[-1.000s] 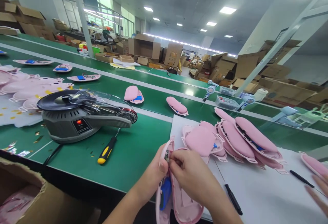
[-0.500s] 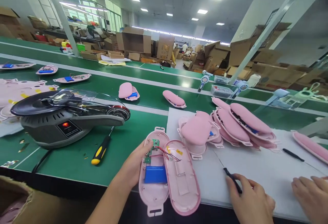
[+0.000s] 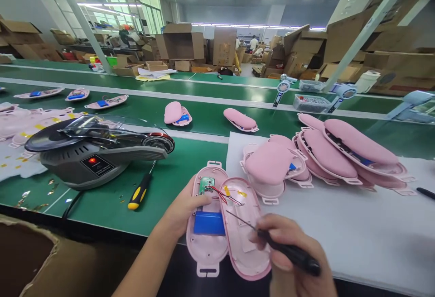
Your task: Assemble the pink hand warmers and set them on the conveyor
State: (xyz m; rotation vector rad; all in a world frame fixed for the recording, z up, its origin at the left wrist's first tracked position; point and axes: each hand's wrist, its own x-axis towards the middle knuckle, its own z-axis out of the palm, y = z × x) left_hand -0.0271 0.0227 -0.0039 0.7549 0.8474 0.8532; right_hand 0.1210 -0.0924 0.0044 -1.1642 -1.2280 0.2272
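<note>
My left hand [image 3: 183,206] grips the left side of an opened pink plastic case [image 3: 208,258], its thumb lying inside near the green circuit board [image 3: 206,185]. A blue battery [image 3: 209,223] sits in that half, below the board. Red and black wires [image 3: 222,194] run across to the other pink half [image 3: 249,256], which lies open alongside and has bits of yellow tape inside. My right hand [image 3: 299,256] is closed around the black handle of a thin screwdriver [image 3: 288,249]. Its blade points left over the second half, toward the wires.
Several pink cases [image 3: 340,152] are piled on the white sheet [image 3: 356,224] to the right. At left stand a grey tape dispenser [image 3: 98,156] and a yellow-black screwdriver [image 3: 140,193]. Further pink parts [image 3: 108,101] lie along the green bench. A cardboard box [image 3: 44,251] is at lower left.
My right hand has lifted the black screwdriver off the white sheet and brought it left over the open case. My left thumb has shifted down from the board. The view has turned slightly.
</note>
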